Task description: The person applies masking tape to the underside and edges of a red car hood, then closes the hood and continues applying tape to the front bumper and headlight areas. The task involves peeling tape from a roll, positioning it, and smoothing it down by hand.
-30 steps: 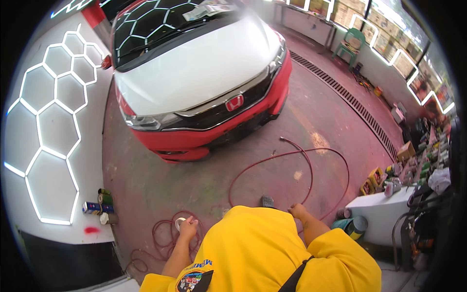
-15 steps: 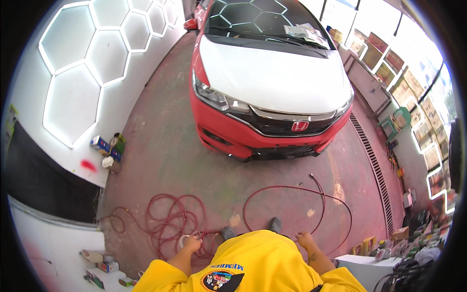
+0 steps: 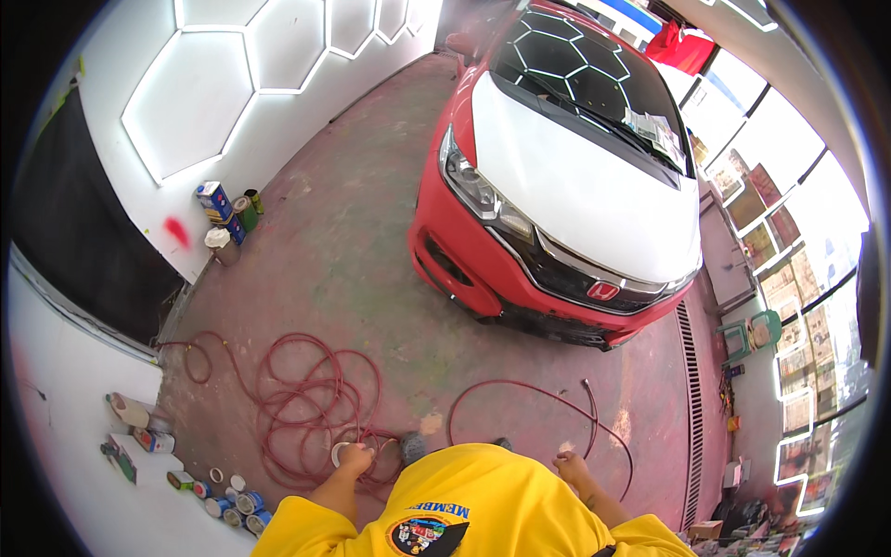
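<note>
My left hand [image 3: 355,459] hangs low at my left side, its fingers closed on a pale ring that looks like a roll of masking tape [image 3: 338,453]. On the other side my right hand [image 3: 572,467] is held a little away from my body, fingers curled in. Whatever those fingers hold, if anything, is hidden. Neither hand touches the car [image 3: 548,232], which stands ahead to the right. Its body is red, with a plain white hood [image 3: 585,176]. Below and around my left hand lie loops of red hose [image 3: 306,390].
Another red hose length [image 3: 520,382] curves across the floor before me. Cans and boxes [image 3: 223,213] stand by the left wall, with tape rolls and cans [image 3: 237,506] at lower left. A floor grate [image 3: 691,418] and a green chair [image 3: 750,336] are on the right.
My view has turned left, so the car sits farther right and more angled. More of the cans and tape rolls at lower left shows. The pale ring stays in my left hand.
</note>
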Action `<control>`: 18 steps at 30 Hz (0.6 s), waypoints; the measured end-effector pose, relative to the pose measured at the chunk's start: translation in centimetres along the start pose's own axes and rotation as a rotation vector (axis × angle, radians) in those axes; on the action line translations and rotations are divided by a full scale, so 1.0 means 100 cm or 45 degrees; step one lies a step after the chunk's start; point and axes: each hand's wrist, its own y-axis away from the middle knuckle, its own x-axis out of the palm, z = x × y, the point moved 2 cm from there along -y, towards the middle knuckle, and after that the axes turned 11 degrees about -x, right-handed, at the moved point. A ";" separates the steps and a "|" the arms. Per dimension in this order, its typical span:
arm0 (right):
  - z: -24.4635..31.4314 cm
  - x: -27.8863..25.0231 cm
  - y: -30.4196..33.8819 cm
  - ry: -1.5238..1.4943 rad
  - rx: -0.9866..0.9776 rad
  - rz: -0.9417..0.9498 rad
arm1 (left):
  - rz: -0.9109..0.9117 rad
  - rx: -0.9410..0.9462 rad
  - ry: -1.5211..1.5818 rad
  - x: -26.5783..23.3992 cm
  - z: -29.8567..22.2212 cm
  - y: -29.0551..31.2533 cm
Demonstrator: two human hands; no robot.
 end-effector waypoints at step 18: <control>0.074 -0.015 -0.021 0.284 -0.285 0.098 | -0.052 -0.110 0.124 0.021 0.056 0.020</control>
